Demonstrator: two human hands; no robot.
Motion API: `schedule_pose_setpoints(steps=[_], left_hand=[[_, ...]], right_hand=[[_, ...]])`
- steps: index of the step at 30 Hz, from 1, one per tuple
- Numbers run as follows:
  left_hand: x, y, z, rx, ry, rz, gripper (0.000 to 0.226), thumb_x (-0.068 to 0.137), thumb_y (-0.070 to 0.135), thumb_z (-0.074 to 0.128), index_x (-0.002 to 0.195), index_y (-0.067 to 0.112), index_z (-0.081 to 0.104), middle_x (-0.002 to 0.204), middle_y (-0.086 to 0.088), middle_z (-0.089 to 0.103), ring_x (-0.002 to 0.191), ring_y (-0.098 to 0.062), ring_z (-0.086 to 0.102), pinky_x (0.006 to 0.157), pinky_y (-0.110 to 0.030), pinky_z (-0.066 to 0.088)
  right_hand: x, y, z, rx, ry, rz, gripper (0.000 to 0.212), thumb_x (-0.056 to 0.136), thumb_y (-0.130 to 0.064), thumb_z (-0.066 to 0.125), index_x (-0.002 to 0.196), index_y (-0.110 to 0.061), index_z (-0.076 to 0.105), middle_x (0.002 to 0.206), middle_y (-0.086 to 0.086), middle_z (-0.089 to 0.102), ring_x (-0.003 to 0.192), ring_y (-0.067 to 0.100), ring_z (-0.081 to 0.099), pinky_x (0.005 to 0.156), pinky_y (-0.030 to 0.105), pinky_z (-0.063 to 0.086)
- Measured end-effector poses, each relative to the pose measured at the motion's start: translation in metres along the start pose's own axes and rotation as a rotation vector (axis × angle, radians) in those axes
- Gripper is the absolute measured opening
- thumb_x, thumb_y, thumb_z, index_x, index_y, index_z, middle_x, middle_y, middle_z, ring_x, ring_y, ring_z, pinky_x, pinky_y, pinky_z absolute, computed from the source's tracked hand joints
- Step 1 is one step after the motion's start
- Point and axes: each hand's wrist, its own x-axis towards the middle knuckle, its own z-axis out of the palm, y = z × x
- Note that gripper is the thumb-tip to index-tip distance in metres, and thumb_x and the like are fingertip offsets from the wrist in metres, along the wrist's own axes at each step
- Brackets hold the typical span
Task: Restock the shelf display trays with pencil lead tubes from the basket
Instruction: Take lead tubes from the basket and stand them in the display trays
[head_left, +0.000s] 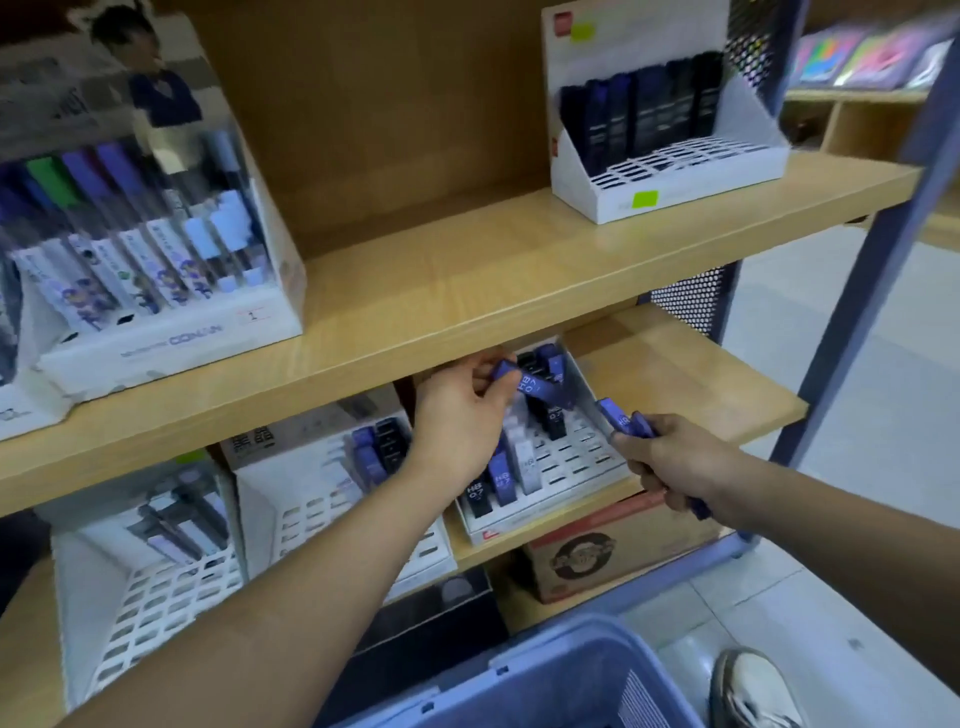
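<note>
Hands shared the work, by the look of it. The left hand (462, 410) reached in under the upper shelf (467, 270) and over the display tray (545, 521) on the lower shelf (675, 364). Its fingers (493, 371) pinched one end of a single pencil lead tube (545, 387), which lay slanted above the slots, not yet in one. Holding one tube by its end probably suited the narrow slots and the low headroom under the board.

The right hand (675, 457) hung just beside the tray's right wall, its fingers curled tight round a bundle of tubes (621, 415) whose ends stuck out above and below the fist. I judged it a ready supply kept close, so that the left hand need not go back to the basket (519, 670) for each piece. The basket stood low in front of the person, its inside hidden from view.

The tray sloped up toward the back, presumably so the labels faced a shopper. Several tubes stood in its left and rear slots, while most of the right-hand slots gaped.

The held tube looked slim and flat-sided, violet-blue, with "HB 0.7" printed in white along its face. Those in the tray mixed violet, black and pale ones. Blur hid any finer print.
</note>
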Motion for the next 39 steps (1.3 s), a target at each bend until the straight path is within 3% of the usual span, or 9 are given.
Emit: schedule_pose_setpoints(steps=[5,9,15,17,20,22,27,34,39], left_hand=[[0.034,0.018,0.033,0.349,-0.155,-0.150,0.041,0.096,0.051,0.043,0.116,0.017,0.053,0.071,-0.008,0.059,0.076,-0.029,0.064,0.060,-0.030,0.043],[0.060,0.011,0.053,0.422,-0.242,-0.158,0.048,0.096,0.054,0.040,0.136,0.029,0.046,0.118,-0.008,0.064,0.100,-0.028,0.062,0.084,-0.034,0.050],[0.080,-0.002,0.052,0.300,-0.271,-0.242,0.049,0.095,0.051,0.045,0.137,0.025,0.048,0.144,0.000,0.046,0.133,-0.023,0.040,0.114,-0.042,0.028],[0.079,-0.005,0.051,0.317,-0.256,-0.246,0.045,0.095,0.049,0.046,0.132,0.025,0.053,0.133,0.000,0.055,0.123,-0.022,0.049,0.109,-0.038,0.034],[0.071,0.000,0.055,0.382,-0.212,-0.089,0.030,0.095,0.038,0.055,0.121,0.027,0.063,0.116,0.004,0.064,0.097,-0.011,0.056,0.084,-0.019,0.039],[0.069,0.000,0.060,0.385,-0.215,-0.008,0.028,0.094,0.030,0.058,0.121,0.027,0.064,0.119,0.007,0.065,0.099,-0.009,0.058,0.080,-0.015,0.038],[0.075,0.000,0.062,0.416,-0.267,0.003,0.028,0.094,0.030,0.057,0.121,0.028,0.063,0.122,0.007,0.063,0.105,-0.011,0.059,0.088,-0.021,0.045],[0.071,-0.006,0.063,0.469,-0.256,0.101,0.030,0.097,0.024,0.054,0.125,0.020,0.062,0.125,0.001,0.063,0.111,-0.014,0.059,0.090,-0.015,0.040],[0.074,-0.006,0.070,0.526,-0.186,0.116,0.016,0.096,0.023,0.054,0.109,0.021,0.064,0.104,0.000,0.068,0.096,-0.021,0.062,0.085,-0.034,0.052]], right_hand=[[0.010,0.007,-0.013,0.085,0.085,0.004,0.006,0.100,-0.017,0.052,0.100,-0.013,0.056,0.067,0.005,0.048,0.048,0.014,0.037,0.035,0.019,0.024],[0.011,0.009,-0.020,0.139,0.100,-0.025,0.005,0.099,-0.020,0.055,0.099,-0.015,0.057,0.068,0.005,0.055,0.043,0.011,0.041,0.036,0.020,0.027],[0.012,0.004,-0.024,0.277,0.102,0.043,0.020,0.100,-0.020,0.050,0.118,-0.012,0.052,0.069,0.006,0.049,0.046,0.013,0.038,0.038,0.019,0.026],[0.011,0.002,-0.023,0.291,0.097,0.055,0.023,0.100,-0.016,0.046,0.123,-0.010,0.050,0.070,0.007,0.050,0.045,0.013,0.039,0.036,0.018,0.025],[0.008,0.002,-0.022,0.293,0.088,0.037,0.021,0.101,-0.013,0.045,0.121,-0.009,0.051,0.069,0.007,0.056,0.046,0.014,0.044,0.034,0.018,0.024],[0.007,0.001,-0.023,0.284,0.082,0.034,0.015,0.102,-0.015,0.047,0.116,-0.011,0.051,0.069,0.005,0.060,0.040,0.010,0.046,0.034,0.017,0.024],[0.004,0.002,-0.028,0.292,0.065,0.012,0.003,0.102,-0.016,0.048,0.102,-0.015,0.052,0.064,0.002,0.064,0.044,0.013,0.051,0.035,0.018,0.026],[0.003,0.002,-0.029,0.323,0.033,0.022,0.013,0.102,-0.021,0.049,0.111,-0.011,0.051,0.060,0.003,0.067,0.040,0.014,0.051,0.034,0.019,0.025],[0.005,0.001,-0.030,0.371,0.003,0.060,0.019,0.102,-0.017,0.048,0.119,-0.009,0.051,0.067,0.007,0.068,0.045,0.016,0.049,0.035,0.019,0.023]])
